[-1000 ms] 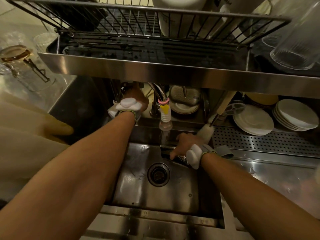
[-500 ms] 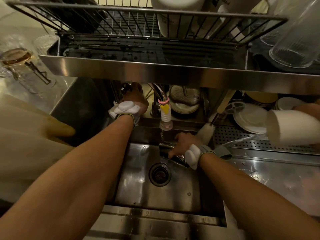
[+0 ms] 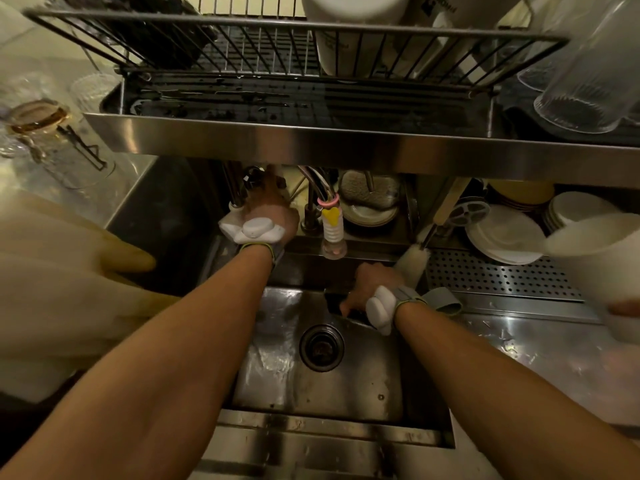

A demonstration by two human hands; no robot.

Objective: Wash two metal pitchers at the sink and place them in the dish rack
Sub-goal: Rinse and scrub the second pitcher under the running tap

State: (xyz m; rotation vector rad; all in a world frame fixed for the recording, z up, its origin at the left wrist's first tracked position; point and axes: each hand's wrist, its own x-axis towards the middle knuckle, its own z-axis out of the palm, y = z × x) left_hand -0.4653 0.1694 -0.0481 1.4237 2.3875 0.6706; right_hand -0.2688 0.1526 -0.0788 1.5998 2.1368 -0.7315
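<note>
Head view, right hand (image 3: 369, 285) grips pitcher (image 3: 334, 301) in sink (image 3: 277, 341), left hand (image 3: 273, 209) seemingly grasps tap (image 3: 252, 174)

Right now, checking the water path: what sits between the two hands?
The tap nozzle hangs between the left hand and right hand, in the head view.

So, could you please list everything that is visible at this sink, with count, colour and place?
sink: one, steel, centre
drain: one, dark, sink bottom
tap nozzle: one, white with pink ring, over the sink
metal pitcher: one, dark, in the sink, mostly hidden
dish rack: one, grey wire, top
ribbed glasses: at least two, clear, top right
plates: several stacks, white, behind the sink at right
brush: one, white, at the sink's right rim
jar: one, clear glass, left
tub: one, white, right edge, blurred
left hand: one, left of the tap nozzle, grip hidden
right hand: one, grips the metal pitcher
</note>
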